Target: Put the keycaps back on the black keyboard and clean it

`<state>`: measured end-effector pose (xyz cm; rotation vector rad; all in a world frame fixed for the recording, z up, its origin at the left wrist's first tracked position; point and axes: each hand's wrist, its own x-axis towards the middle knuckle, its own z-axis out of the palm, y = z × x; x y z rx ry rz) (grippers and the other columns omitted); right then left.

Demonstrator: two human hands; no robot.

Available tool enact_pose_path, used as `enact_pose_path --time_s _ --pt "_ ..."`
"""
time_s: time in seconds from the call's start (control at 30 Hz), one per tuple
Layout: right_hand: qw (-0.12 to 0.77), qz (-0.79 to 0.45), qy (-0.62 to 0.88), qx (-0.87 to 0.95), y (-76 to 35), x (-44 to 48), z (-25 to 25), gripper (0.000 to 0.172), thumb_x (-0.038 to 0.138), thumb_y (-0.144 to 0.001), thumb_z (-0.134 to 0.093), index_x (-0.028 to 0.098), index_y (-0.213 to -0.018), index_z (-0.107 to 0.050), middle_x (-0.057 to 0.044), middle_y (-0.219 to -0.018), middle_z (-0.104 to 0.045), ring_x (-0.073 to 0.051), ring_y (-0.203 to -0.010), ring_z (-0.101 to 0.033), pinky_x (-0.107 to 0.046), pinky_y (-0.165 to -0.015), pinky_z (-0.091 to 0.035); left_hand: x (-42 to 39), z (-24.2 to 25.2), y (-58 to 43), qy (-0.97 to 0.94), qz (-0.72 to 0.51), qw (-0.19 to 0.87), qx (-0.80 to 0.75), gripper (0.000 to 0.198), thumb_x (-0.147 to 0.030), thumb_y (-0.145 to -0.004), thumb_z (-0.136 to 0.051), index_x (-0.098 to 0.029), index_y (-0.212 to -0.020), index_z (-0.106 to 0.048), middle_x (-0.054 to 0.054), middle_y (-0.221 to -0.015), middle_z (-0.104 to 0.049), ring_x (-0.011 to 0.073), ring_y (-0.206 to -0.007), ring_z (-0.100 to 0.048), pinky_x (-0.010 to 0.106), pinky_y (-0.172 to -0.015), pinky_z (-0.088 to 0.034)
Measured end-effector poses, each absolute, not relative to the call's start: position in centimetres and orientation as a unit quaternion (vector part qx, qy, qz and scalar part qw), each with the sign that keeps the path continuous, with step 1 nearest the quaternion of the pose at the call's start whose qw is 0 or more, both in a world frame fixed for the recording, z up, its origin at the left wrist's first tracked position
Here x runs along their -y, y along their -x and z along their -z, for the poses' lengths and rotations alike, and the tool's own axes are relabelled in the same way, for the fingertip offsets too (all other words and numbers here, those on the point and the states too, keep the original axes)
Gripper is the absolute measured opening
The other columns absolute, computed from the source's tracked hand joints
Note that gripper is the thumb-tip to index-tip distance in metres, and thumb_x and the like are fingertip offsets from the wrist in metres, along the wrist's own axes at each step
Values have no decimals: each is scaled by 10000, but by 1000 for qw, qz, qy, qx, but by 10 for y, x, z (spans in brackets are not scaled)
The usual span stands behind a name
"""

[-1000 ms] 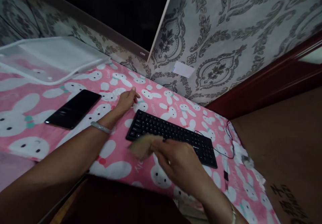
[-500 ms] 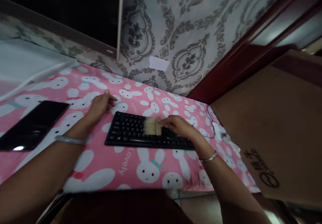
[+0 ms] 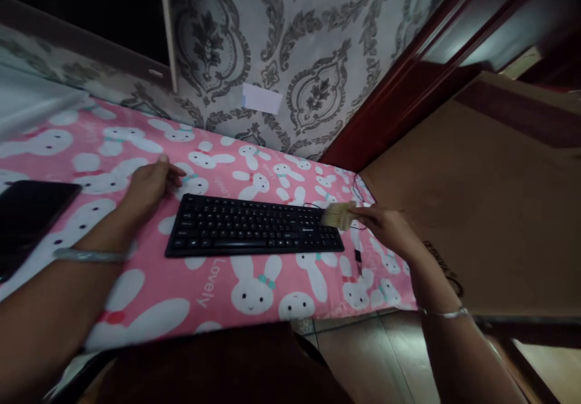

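A black keyboard (image 3: 254, 225) lies flat on a pink cloth (image 3: 209, 313) printed with white rabbits. My right hand (image 3: 393, 228) grips the handle of a brush (image 3: 336, 215) with pale bristles. Those bristles are over the number keys at the keyboard's right end; whether they touch cannot be made out. Left of the keyboard, my left hand (image 3: 154, 183) rests on the cloth, thumb and fingers loosely apart, holding nothing.
A dark glossy tablet-like device (image 3: 40, 216) lies at the left. Above hangs a screen (image 3: 86, 16) before patterned wallpaper. A large cardboard box (image 3: 490, 192) stands at the right. Near the right hand lies a thin black-and-white item (image 3: 358, 255), with a dark cable (image 3: 354, 186) behind.
My right hand has moved the brush rightward, from the middle of the keyboard to its right end. My left hand keeps its place on the cloth. The whole view has shifted.
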<state>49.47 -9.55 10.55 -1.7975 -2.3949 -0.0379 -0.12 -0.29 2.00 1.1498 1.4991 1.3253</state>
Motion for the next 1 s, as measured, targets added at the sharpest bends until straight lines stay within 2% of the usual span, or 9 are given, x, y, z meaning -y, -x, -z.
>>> enact_pose_path --time_s 0.1,0.17,0.27,0.4,0.53,0.7,0.87,0.93,1.0 --pt "187 -84 496 844 -413 91 -86 346 278 -979 -480 288 -1260 -683 -53 -948 -703 -183 -822 -645 -331 -768 -505 3 -17 1 -459 -536 394 -589 677 -732 -798 -321 -150 -738 -660 46 -641 -607 79 -486 -472 194 -444 -340" --pt "206 -133 418 875 -352 89 -73 333 270 -989 -484 277 -1258 -680 -50 -926 -658 -172 -824 -608 -312 -754 -484 2 -15 2 -459 -538 396 -586 711 -775 -773 -298 -160 -724 -651 41 -618 -593 79 -460 -447 205 -425 -327" --pt "194 -160 349 903 -277 86 -58 331 224 -993 -488 247 -1265 -675 -53 -921 -611 -158 -814 -562 -283 -737 -448 1 -13 3 -463 -536 399 -583 678 -760 -773 -336 -162 -716 -649 37 -608 -588 76 -453 -442 202 -418 -320" --pt "122 -134 344 921 -243 84 -53 361 201 -988 -495 301 -1299 -651 -37 -906 -591 -157 -789 -522 -267 -700 -404 4 -17 2 -467 -534 400 -580 645 -722 -789 -347 -156 -726 -651 44 -622 -595 72 -460 -444 200 -431 -315" --pt "52 -104 394 912 -296 89 -59 376 185 -975 -489 316 -1278 -669 -35 -876 -597 -156 -739 -523 -264 -657 -399 6 -21 1 -468 -528 403 -583 620 -685 -815 -352 -151 -734 -656 44 -647 -606 66 -476 -452 203 -453 -329" --pt "7 -79 528 846 -426 110 -69 351 204 -950 -500 302 -1201 -724 -61 -903 -663 -174 -759 -623 -269 -658 -456 1 -17 1 -473 -521 405 -583 617 -668 -839 -348 -138 -779 -658 24 -628 -588 64 -472 -453 198 -444 -324" --pt "-68 16 653 754 -527 128 -88 307 238 -912 -541 321 -1087 -778 -84 -926 -737 -235 -790 -693 -323 -682 -504 1 -16 0 -479 -514 411 -581 624 -684 -826 -360 -142 -786 -667 21 -631 -590 67 -465 -453 200 -420 -329" --pt "-49 35 669 741 -536 127 -99 293 291 -910 -549 304 -1089 -781 -99 -926 -747 -266 -800 -705 -357 -694 -526 3 -18 0 -474 -519 410 -581 603 -673 -826 -369 -149 -773 -663 24 -638 -590 70 -473 -463 199 -426 -336" --pt "25 9 656 754 -521 118 -107 332 335 -929 -530 276 -1169 -751 -111 -994 -757 -283 -865 -712 -389 -754 -550 5 -19 0 -469 -528 406 -580 570 -654 -825 -389 -156 -764 -660 28 -652 -593 72 -482 -468 201 -434 -336"
